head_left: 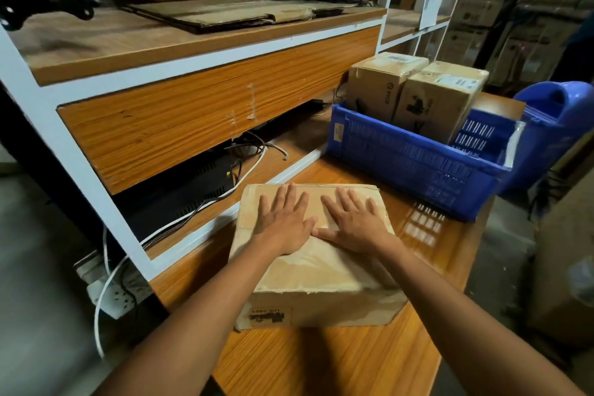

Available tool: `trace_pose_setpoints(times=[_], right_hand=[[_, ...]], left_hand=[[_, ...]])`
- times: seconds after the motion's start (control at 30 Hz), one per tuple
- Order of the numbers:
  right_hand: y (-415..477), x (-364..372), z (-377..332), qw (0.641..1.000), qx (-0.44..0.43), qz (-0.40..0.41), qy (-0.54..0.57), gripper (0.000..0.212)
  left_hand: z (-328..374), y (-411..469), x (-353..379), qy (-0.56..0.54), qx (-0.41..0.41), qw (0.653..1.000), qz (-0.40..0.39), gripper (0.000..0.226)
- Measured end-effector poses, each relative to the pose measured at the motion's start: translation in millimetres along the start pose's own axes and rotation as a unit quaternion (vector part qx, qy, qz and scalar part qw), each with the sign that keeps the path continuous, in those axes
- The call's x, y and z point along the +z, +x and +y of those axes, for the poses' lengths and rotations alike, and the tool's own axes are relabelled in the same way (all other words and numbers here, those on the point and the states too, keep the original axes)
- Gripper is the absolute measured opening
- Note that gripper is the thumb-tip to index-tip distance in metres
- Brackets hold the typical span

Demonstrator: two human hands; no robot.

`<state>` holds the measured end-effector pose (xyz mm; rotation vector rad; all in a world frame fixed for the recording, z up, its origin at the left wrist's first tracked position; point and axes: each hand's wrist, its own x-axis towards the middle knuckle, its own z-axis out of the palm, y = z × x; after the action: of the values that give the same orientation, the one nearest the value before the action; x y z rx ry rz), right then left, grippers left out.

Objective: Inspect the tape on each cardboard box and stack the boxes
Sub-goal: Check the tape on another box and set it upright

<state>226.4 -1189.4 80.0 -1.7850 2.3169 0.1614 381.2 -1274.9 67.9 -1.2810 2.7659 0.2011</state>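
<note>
left hand (pixel 284 227): bare | right hand (pixel 355 225): bare | forearms: bare to the frame edge

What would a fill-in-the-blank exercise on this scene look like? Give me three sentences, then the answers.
1. The left hand and right hand lie flat on the ____ of the cardboard box.
2. That box rests on a table, near a crate coloured ____.
3. The crate holds ____ smaller boxes.

Missing words: top; blue; two.
</note>
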Motion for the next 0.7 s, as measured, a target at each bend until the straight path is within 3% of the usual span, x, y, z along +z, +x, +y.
trace_pose_setpoints(times=[0.13,0.3,0.37,0.43,0.53,0.7], right_hand=[[3,-18,2,0.999,-0.01,-0.031,0.018,0.094],[-14,-51,30,0.988,-0.013,-0.012,0.153,0.051],[-24,-44,34,0.993,0.008,0.005,0.118,0.049],[-32,-25,33,0.999,0.003,0.029,0.036,0.053],[-36,-8,33,0.998,-0.028,0.051,0.025,0.058],[-58,-10,21,0.989,-0.005,0.136,0.06,0.029]], left_hand=[[3,1,-10,-0.007,-0.014,0.999,-0.039,0.068],[21,-7,-15,-0.085,0.006,0.996,0.01,0.076],[29,-12,-6,-0.1,0.036,0.994,0.003,0.075],[32,-14,2,-0.043,0.05,0.998,-0.011,0.07],[32,-11,4,-0.013,0.045,0.998,-0.031,0.066],[39,-22,-2,-0.012,0.034,0.999,0.001,0.064]])
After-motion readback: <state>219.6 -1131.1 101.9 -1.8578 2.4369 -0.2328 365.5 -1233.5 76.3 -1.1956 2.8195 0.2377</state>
